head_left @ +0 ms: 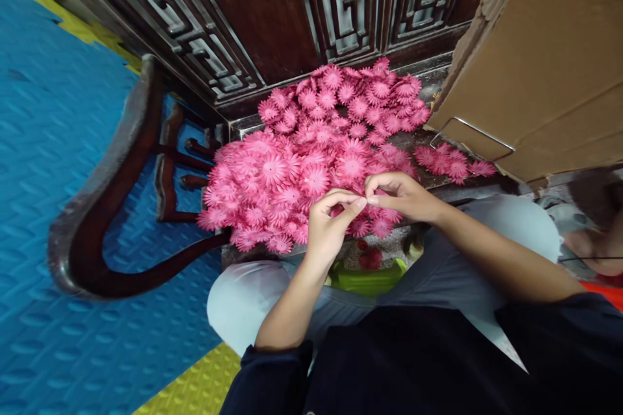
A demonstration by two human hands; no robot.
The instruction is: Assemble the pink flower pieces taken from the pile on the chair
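Note:
My left hand (331,220) and my right hand (400,196) meet fingertip to fingertip, thumbs and forefingers pinched together. Whatever sits between those fingertips is too small to make out. Just behind and below them spreads a large heap of pink artificial flower heads (272,172), with thin pointed petals and paler centres. More pink flower heads (359,107) lie farther back against the carved panel. A small cluster of flower heads (445,162) rests to the right of my right hand.
The flowers lie on a dark wooden seat with a curved armrest (73,233) at left. Behind stands a carved wooden back (263,13). A cardboard sheet (549,65) with a bent metal wire (479,136) stands at right. A green plastic object (367,277) shows between my knees. Blue matting (53,142) covers the floor.

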